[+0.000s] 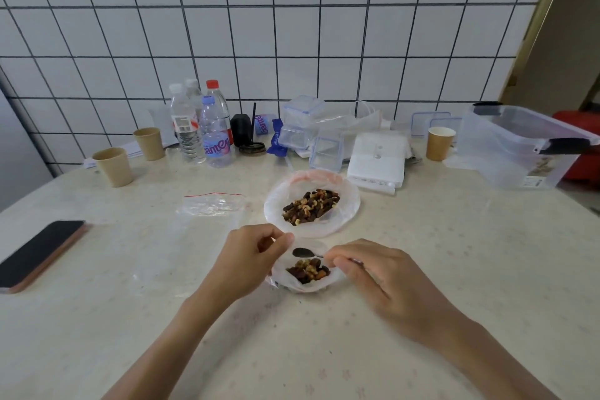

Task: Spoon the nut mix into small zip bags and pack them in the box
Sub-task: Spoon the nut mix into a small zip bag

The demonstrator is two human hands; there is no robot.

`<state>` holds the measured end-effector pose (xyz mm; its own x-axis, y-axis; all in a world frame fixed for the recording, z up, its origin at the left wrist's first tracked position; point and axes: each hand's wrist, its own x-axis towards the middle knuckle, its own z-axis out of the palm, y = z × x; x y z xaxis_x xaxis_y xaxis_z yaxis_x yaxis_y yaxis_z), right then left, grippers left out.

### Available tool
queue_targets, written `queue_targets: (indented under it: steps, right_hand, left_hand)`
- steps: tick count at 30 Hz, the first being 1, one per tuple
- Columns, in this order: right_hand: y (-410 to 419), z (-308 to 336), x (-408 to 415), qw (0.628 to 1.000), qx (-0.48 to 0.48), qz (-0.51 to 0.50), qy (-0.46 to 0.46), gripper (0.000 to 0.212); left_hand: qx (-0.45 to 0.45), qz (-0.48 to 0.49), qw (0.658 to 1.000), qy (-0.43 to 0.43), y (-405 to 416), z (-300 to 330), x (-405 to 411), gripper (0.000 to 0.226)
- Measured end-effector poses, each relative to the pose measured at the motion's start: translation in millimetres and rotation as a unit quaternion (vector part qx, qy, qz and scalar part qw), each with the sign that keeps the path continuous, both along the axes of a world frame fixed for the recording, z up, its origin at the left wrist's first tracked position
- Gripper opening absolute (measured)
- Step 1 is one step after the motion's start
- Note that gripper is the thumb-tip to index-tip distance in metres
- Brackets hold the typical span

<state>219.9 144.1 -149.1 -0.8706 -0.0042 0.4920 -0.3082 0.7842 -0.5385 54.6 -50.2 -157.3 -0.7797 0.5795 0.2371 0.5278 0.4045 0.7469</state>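
Note:
A large clear bag (pixel 349 204) lies open at the table's middle with a heap of nut mix (pixel 311 206) in it. Nearer to me, a small zip bag (pixel 334 281) stands open with some nut mix (pixel 307 270) inside. My left hand (pixel 250 261) pinches the small bag's left rim and holds its mouth open. My right hand (pixel 380 282) grips a small dark spoon (pixel 303 252), whose empty bowl hovers over the bag's mouth. An empty zip bag (pixel 212 206) with a red strip lies flat to the left. A big clear plastic box (pixel 516 148) stands at the far right.
A phone (pixel 40 252) lies at the left edge. Three paper cups (pixel 113 166), several water bottles (pixel 216 136), small clear lidded containers (pixel 326 153) and a white packet stack (pixel 376 159) line the back by the tiled wall.

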Motion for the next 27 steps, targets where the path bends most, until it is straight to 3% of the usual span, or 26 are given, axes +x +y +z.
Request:
queue_targets:
  steps: [5,11,19,21,24,27]
  right_hand:
    - [5,2,-9,0.967,-0.246,-0.060,0.005,0.027]
    - [16,7,-37,0.902,-0.415,-0.121,-0.003,0.029]
    - [15,10,-86,0.915,-0.352,-0.185,-0.062,0.033]
    - [13,9,-93,0.924,-0.314,-0.193,-0.101,0.035]
    - [13,4,-102,0.929,-0.285,-0.207,-0.112,0.037]
    - [15,-4,-115,0.927,-0.283,-0.217,-0.113,0.035]
  left_hand:
    - [-0.009,0.000,1.000,0.001,-2,-4,-3,0.032]
    - [0.004,0.066,0.997,-0.028,-4,-5,-29,0.042]
    - [-0.029,0.145,0.988,-0.037,35,-9,-78,0.070]
    - [-0.035,0.148,0.988,-0.007,45,-14,-80,0.060]
    - [0.016,0.132,0.990,0.035,50,-23,-81,0.020]
    - [0.045,0.113,0.992,0.047,50,-28,-81,0.015]
